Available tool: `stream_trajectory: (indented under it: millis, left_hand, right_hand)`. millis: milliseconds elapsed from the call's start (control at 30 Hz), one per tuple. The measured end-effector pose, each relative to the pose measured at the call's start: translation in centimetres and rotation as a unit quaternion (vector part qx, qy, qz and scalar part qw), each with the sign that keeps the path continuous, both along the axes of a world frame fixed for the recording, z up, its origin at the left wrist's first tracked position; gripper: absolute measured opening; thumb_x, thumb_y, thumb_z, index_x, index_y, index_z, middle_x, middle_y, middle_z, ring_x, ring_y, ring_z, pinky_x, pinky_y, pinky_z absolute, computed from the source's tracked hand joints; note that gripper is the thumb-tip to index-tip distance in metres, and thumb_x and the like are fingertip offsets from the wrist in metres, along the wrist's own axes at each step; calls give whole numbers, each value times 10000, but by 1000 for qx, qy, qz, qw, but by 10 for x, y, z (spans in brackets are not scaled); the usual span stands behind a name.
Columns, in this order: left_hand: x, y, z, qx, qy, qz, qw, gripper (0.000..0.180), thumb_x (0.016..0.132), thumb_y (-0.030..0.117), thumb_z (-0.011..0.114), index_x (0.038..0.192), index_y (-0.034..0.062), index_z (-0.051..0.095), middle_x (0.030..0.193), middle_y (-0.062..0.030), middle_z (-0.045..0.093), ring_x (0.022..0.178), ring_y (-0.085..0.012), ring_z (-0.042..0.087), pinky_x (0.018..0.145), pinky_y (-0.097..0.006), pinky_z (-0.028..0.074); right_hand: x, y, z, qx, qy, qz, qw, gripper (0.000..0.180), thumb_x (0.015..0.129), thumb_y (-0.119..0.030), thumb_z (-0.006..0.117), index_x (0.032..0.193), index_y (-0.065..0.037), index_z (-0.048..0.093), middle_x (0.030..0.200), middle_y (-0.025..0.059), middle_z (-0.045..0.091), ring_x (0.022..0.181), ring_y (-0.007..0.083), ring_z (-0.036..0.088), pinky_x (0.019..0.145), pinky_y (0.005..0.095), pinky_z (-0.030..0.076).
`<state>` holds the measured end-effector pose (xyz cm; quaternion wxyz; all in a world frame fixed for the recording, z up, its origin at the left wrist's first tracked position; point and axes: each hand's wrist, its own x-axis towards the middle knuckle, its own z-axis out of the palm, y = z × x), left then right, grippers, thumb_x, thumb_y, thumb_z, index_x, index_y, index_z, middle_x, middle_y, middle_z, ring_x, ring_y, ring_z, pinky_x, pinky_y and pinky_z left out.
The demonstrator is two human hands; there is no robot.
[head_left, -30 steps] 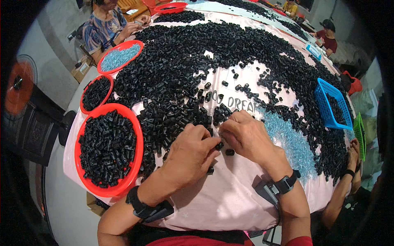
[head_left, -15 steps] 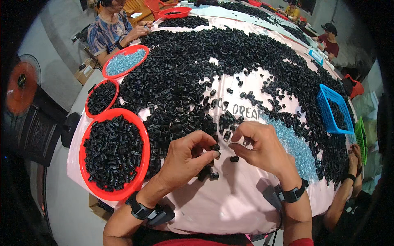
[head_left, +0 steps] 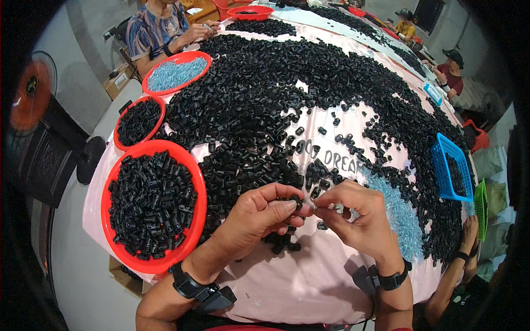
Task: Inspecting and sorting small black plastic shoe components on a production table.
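Between the thumb and fingers of my left hand (head_left: 262,218) is a small black plastic fitting (head_left: 298,202), partly covered by the fingers. My right hand (head_left: 359,218) is closed in a pinch, its fingertips against the end of that fitting. A tiny clear or silvery piece (head_left: 313,207) shows at the pinch, too small to name. Another pale bit (head_left: 339,209) shows within the curled right fingers. Loose black fittings (head_left: 279,245) lie on the pink cloth (head_left: 326,276) around and under both hands.
At left stand a large red basket (head_left: 149,266) of black fittings, a smaller red basket (head_left: 162,118) of thin black parts and a red tray (head_left: 206,67) of clear pieces. Clear bluish pieces (head_left: 400,220) lie right, near a blue basket (head_left: 443,176). Co-workers' hands (head_left: 201,32) work nearby.
My hands have come together: the right fingertips, apart from the left before, now meet the fitting in my left hand. The whole view has shifted slightly.
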<state>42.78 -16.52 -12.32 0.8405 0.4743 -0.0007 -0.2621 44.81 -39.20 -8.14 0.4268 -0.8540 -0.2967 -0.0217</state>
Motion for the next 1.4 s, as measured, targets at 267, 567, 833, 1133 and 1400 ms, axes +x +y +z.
stream_trajectory:
  millis: [267, 567, 833, 1133, 1400]
  left_hand:
    - [-1, 0, -6, -73, 29, 30, 996, 292, 1031, 186, 634, 1290, 54, 602, 1078, -25, 695, 917, -55, 636, 759, -188, 513]
    - [-2, -3, -10, -109, 49, 8, 993, 292, 1016, 120, 643, 1284, 14, 593, 1042, -56, 691, 920, -100, 689, 741, -181, 561]
    - [-1, -3, -9, -94, 43, -16, 994, 263, 1026, 122, 618, 1258, 2, 586, 1095, -104, 694, 914, -138, 695, 739, -204, 569]
    - [-3, -3, -14, -147, 79, -41, 985, 299, 1037, 152, 607, 1289, -4, 575, 1161, -137, 696, 973, -158, 714, 760, -208, 582]
    - [-4, -6, -12, -109, 59, -34, 992, 288, 1036, 138, 604, 1283, -7, 570, 1162, -150, 697, 953, -151, 714, 752, -206, 577]
  right_hand:
    - [-4, 8, 1, 21, -9, 1, 1000, 218, 797, 27, 763, 999, -52, 742, 844, 87, 717, 715, 200, 651, 549, 293, 487]
    - [-5, 12, -6, 7, -105, 2, 994, 281, 748, 58, 787, 1008, -40, 745, 858, 93, 710, 731, 249, 665, 627, 330, 526]
    - [-4, 11, -9, 3, -156, 30, 987, 408, 704, 110, 728, 1090, -23, 739, 896, 101, 699, 745, 256, 648, 643, 338, 522]
    - [-3, 10, -6, -1, -176, 43, 983, 443, 715, 105, 717, 1132, -40, 744, 909, 100, 688, 762, 258, 633, 667, 350, 515]
    - [-1, 8, -6, -12, -165, 41, 985, 367, 728, 79, 742, 1073, -45, 758, 911, 97, 685, 765, 253, 631, 656, 344, 509]
